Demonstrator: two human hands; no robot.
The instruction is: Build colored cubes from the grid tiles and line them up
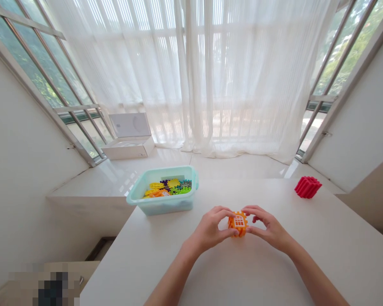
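An orange block cube made of interlocking plastic pieces, with a white window panel facing me, sits between both hands just above the white table. My left hand pinches its left side with thumb and fingers. My right hand pinches its right side the same way. Both hands are closed on the cube.
A pale green plastic bin with several coloured building pieces stands at the table's far left edge. A red block cube rests at the far right. An open white box lies on the window ledge by the curtain.
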